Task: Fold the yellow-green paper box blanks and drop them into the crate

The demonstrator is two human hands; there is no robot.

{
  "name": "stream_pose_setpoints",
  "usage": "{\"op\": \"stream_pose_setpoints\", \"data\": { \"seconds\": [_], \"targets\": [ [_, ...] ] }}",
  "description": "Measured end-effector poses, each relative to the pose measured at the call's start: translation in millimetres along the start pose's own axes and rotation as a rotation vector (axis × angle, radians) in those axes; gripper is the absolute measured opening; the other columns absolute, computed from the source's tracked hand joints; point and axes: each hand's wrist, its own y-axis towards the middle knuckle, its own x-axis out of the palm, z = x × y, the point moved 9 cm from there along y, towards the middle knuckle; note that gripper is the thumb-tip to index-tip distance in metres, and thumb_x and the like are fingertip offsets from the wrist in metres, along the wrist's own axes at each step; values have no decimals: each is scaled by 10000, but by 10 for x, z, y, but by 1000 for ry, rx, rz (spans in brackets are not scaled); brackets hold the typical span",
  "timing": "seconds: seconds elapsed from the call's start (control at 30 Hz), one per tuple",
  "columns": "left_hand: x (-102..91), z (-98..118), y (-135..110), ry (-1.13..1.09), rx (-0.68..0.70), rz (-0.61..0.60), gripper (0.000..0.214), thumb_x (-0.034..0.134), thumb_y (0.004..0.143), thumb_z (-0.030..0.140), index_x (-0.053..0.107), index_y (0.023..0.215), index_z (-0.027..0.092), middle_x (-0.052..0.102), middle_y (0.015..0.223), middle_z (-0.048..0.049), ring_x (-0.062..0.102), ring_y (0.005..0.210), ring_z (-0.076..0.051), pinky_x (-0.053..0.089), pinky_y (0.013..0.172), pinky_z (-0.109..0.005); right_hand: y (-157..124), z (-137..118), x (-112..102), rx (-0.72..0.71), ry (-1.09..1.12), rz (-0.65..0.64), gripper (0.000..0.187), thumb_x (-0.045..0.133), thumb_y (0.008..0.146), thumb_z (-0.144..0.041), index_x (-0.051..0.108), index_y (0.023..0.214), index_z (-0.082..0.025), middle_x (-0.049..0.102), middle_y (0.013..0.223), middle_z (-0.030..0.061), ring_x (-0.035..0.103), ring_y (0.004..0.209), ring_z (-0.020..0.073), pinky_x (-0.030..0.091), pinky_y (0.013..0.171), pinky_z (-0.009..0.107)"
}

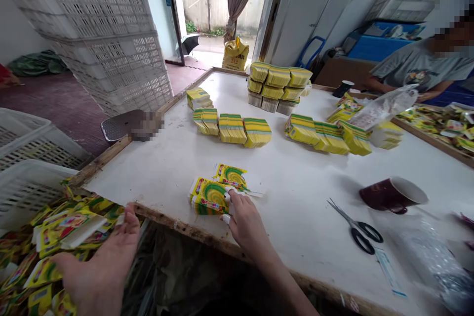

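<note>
My left hand [99, 266] is over the heap of yellow printed cartons [40, 281] at the table's lower left, its fingers spread and nothing gripped in them. One carton with a white flap [70, 229] lies just beyond its fingers. At the near edge of the table, my right hand [248, 222] has thumb and fingers closed on the right end of a small stack of flattened yellow-green cartons [207, 197]. White coverings show on some fingertips. Behind that stack and touching it lies another carton [230, 175] with a green swirl.
Rows of bundled cartons [232, 128] stand across the white table [155, 168], with a taller pile [279, 79] behind. Scissors [355, 227], a dark mug [392, 195] and clear plastic [433, 256] lie right. White crates [111, 34] are stacked left. Another person [414, 69] sits at far right.
</note>
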Motion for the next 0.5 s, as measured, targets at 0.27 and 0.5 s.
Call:
{"op": "stream_pose_setpoints", "data": {
  "seconds": [0.27, 0.5],
  "targets": [
    [204, -839, -298, -267, -444, 38, 532, 343, 920, 537, 629, 979, 93, 577, 710, -57, 566, 554, -143, 536, 480, -264, 18, 22, 123, 19, 6, 2, 597, 515, 700, -4, 470, 1283, -122, 603, 1113, 150, 525, 1037, 306, 480, 954, 506],
    [373, -1133, -575, 76, -350, -248, 295, 760, 743, 427, 661, 766, 150, 595, 688, -11, 579, 629, -129, 550, 596, -227, -28, 164, 147, 97, 108, 57, 723, 440, 676, -2, 300, 1375, -130, 559, 922, 62, 563, 810, 224, 529, 764, 402]
  ]
}}
